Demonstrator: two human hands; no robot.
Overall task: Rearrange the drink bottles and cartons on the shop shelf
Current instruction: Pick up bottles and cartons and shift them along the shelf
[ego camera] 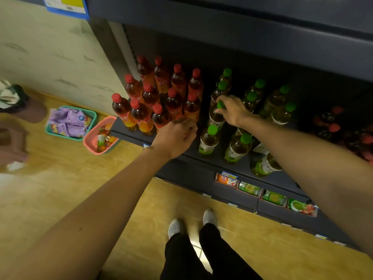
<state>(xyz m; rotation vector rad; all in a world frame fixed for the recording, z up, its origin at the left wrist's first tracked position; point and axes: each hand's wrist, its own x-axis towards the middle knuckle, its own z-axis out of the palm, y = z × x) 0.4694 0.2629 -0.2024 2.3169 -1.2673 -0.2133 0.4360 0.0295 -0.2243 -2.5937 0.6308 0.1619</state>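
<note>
Bottles: right hand [232, 111] clasps a green-capped bottle [217, 116] by its neck; at its seven o'clock, left hand [177, 137] curls at the shelf [214, 158] front, grasp hidden

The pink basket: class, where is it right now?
The pink basket sits on the floor, left of the shelf, beside the teal basket.

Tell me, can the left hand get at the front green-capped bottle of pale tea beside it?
Probably yes. The left hand sits at the shelf edge just left of that front green-capped bottle, with open shelf between them. The right hand is busy farther back.
</note>
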